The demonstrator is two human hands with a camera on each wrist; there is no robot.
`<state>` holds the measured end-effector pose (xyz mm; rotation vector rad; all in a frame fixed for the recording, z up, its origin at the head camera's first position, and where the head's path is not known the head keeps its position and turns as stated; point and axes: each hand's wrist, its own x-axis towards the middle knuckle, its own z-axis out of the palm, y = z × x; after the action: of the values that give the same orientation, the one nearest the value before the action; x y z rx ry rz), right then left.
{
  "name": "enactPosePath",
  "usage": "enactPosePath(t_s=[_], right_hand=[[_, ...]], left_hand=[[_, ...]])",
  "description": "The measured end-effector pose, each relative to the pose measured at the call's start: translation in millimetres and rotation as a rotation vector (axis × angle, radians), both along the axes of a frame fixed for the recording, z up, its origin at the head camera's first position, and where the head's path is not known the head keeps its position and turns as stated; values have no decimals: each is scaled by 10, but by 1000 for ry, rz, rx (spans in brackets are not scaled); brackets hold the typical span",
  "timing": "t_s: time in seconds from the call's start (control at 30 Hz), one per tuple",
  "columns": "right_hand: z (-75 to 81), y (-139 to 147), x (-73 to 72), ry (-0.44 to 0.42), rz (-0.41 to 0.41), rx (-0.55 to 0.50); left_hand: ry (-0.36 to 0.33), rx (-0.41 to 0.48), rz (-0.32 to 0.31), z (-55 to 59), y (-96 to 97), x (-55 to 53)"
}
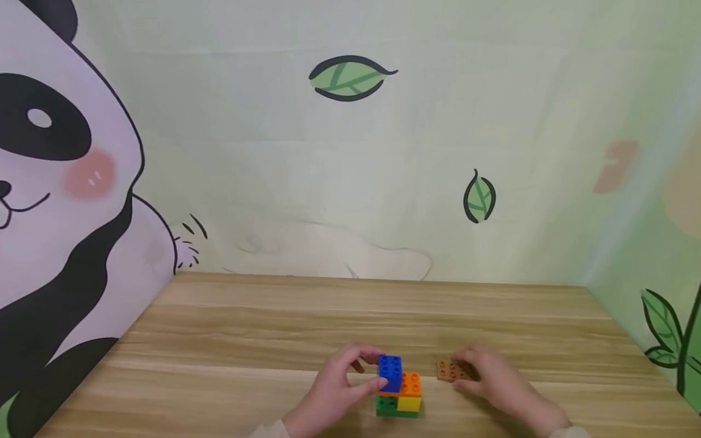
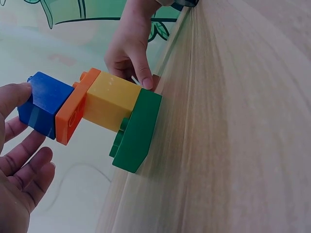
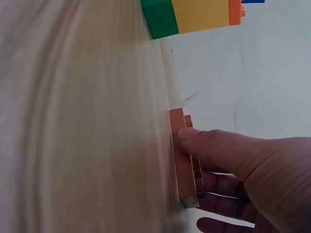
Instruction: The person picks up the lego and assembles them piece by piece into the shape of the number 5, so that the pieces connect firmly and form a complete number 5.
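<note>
A pale wood-grained worktop (image 1: pixel 246 340) carries, at its six o'clock side, a stepped stack of studded plastic bricks (image 1: pixel 397 384), four pieces joined into one body. Largest of these is the long flat green plastic brick (image 2: pixel 138 131) forming the base; next, the flat orange plastic brick (image 1: pixel 411 384), third level up, overhanging toward nine o'clock; then the boxy yellow plastic block (image 1: pixel 409 404) between them, over the base's three o'clock half; last, the cube-like blue plastic block (image 1: pixel 390 374), topmost, at the orange brick's nine o'clock end. Assembly is judged well advanced, although whether the blue block is fully pressed home cannot be told. What appears left to join is the flat brown plastic brick (image 1: pixel 445 370), studs upward, apart from the stack toward three o'clock. The left hand (image 1: pixel 342 383), at nine o'clock of the stack, is partly closed, pinching the blue block between thumb and forefinger. The right hand (image 1: pixel 495 380), at three o'clock of the brown brick, is likewise partly closed, grasping that brick by opposite edges at worktop level.
</note>
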<state>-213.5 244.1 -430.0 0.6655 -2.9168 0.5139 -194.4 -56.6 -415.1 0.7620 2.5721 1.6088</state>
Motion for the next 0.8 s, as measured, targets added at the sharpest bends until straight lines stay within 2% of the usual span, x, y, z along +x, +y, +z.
enactPosePath(t_s=[0.13, 0.33, 0.6, 0.8], right_hand=[[0, -13, 10, -18, -26, 18], [-3, -20, 8, 1, -25, 34], [1, -26, -3, -18, -47, 30], [26, -28, 11, -43, -75, 7]], left_hand=[[2, -4, -2, 1, 4, -5], [20, -1, -9, -13, 3, -13], [-19, 8, -12, 0, -2, -7], [-18, 8, -8, 5, 0, -1]])
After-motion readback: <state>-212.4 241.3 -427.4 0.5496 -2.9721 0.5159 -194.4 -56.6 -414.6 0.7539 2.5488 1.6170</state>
